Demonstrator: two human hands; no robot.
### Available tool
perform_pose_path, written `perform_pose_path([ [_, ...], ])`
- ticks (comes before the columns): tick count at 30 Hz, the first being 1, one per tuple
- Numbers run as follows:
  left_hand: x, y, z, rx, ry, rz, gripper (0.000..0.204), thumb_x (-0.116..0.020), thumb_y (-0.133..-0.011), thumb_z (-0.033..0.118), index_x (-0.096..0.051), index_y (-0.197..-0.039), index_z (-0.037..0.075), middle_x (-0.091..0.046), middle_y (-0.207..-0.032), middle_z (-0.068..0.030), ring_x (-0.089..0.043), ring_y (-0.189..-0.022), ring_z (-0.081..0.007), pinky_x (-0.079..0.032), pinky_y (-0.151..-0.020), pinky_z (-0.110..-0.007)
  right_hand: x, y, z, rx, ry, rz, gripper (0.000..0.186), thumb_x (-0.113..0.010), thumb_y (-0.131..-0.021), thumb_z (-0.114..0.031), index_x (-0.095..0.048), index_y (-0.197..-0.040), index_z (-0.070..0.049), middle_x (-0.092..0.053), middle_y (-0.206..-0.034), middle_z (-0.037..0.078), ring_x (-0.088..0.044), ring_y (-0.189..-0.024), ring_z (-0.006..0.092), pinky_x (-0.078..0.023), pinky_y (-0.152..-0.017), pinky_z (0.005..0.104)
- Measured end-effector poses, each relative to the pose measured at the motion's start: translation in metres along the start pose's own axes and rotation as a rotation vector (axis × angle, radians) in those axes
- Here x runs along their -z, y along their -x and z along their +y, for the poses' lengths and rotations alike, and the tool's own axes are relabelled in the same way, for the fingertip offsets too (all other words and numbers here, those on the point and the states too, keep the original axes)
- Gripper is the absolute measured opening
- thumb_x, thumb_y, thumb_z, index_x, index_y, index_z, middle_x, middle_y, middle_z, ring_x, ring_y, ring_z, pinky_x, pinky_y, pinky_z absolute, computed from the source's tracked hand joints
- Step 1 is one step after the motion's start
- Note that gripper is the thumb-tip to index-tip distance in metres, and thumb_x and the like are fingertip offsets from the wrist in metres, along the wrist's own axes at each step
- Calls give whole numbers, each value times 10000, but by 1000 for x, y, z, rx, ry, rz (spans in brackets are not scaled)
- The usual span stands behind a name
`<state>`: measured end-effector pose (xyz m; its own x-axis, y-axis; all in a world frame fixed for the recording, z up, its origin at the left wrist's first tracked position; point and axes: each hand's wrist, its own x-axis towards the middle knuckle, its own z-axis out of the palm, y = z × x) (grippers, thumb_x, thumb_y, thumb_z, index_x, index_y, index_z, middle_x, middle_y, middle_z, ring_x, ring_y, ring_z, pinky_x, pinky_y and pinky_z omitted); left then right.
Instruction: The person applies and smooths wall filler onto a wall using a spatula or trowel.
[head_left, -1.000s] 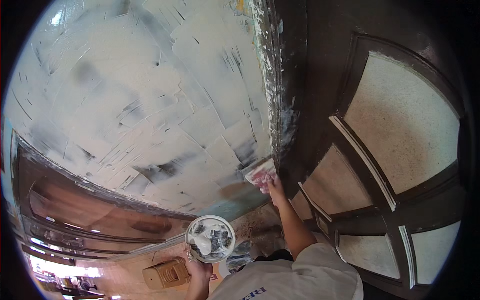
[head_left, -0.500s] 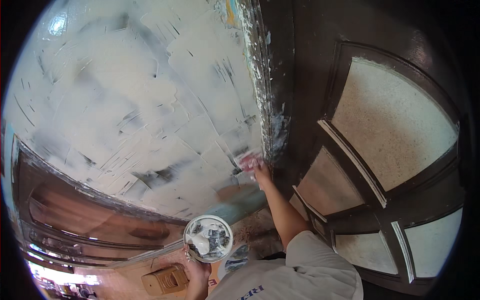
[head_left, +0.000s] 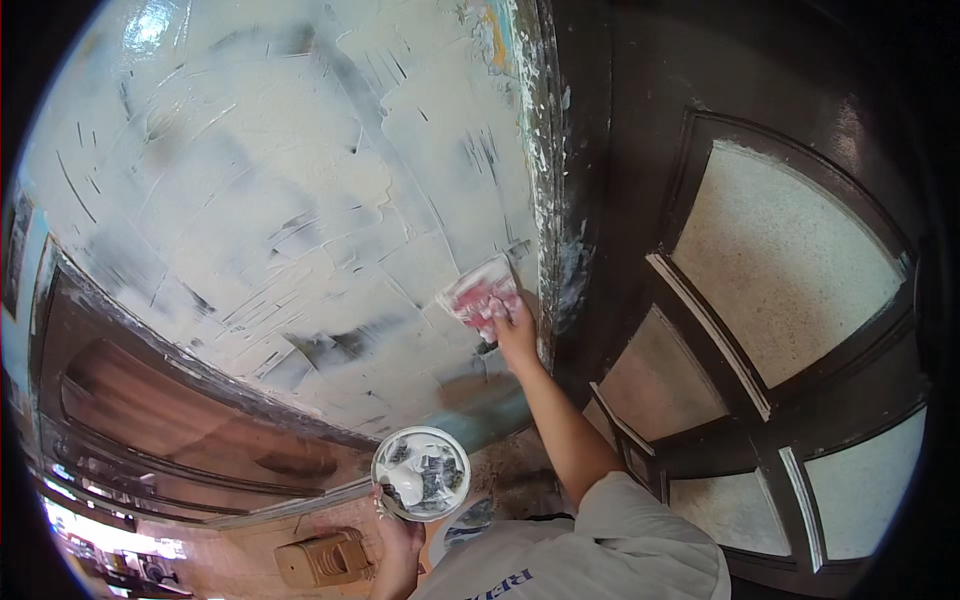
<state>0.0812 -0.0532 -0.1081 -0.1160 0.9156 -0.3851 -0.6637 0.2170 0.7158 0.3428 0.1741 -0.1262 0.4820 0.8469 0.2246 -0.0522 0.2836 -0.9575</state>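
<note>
My right hand (head_left: 510, 322) grips a red putty spreader (head_left: 474, 297) smeared with white, its wide edge at the wall surface near the dark corner frame. White filler streaks some of my fingers. The wall (head_left: 290, 190) carries uneven white and grey coats with dark scrape marks. Lower down, my left hand (head_left: 398, 532) holds a round white tub (head_left: 466, 474) by its side. White putty (head_left: 404, 484) lies inside the tub, patchy over a dark bottom.
To the right stands a dark panelled door (head_left: 640, 210) with pale inset panels. A brown plastic stool (head_left: 312, 562) is on the floor at lower left. Along the wall's lower left runs a brown wooden frame (head_left: 200, 410).
My right hand has turned the spreader so its wide white-coated face now shows, a little higher on the wall. The tub stays nearly in place. The view has shifted slightly.
</note>
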Motion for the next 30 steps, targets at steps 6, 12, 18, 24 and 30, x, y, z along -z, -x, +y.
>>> perform_pose_path([
  [6,-13,6,4,15,32,-26,532,-397,-875,447,-444,-1263,86,-491,-1268,-79,-456,-1167,-266,-360,-984,-418,37,22,115,-113,16,113,224,-536,-908,-197,-543,-1068,-39,-597,-923,57,-567,-758,139,-475,-641,280],
  [12,-3,7,10,-34,118,-4,488,-385,-915,374,-415,-1273,43,-487,-1268,-107,-465,-1164,-269,-361,-995,-402,50,43,93,-166,-309,54,295,-509,-931,-214,-459,-1186,-75,-564,-993,25,-557,-781,109,-494,-618,256],
  [18,-3,-3,10,-28,79,-69,505,-402,-906,419,-443,-1263,64,-497,-1270,-89,-469,-1161,-259,-363,-994,-402,-23,6,-13,91,-156,-75,280,-537,-903,-145,-492,-1151,-23,-570,-1033,60,-532,-933,116,-447,-769,255],
  [24,-1,-2,14,-53,93,-94,497,-445,-881,390,-444,-1250,57,-515,-1237,-90,-489,-1130,-267,-384,-972,-398,-14,54,67,-208,46,-35,306,-548,-901,-182,-522,-1157,-18,-596,-1002,66,-558,-868,127,-442,-776,265],
  [30,0,2,15,-53,71,-93,494,-433,-884,392,-449,-1240,51,-521,-1225,-92,-494,-1123,-263,-388,-965,-395,50,98,102,-423,-116,-84,296,-544,-912,-203,-502,-1166,-56,-564,-988,29,-543,-786,100,-462,-562,235],
])
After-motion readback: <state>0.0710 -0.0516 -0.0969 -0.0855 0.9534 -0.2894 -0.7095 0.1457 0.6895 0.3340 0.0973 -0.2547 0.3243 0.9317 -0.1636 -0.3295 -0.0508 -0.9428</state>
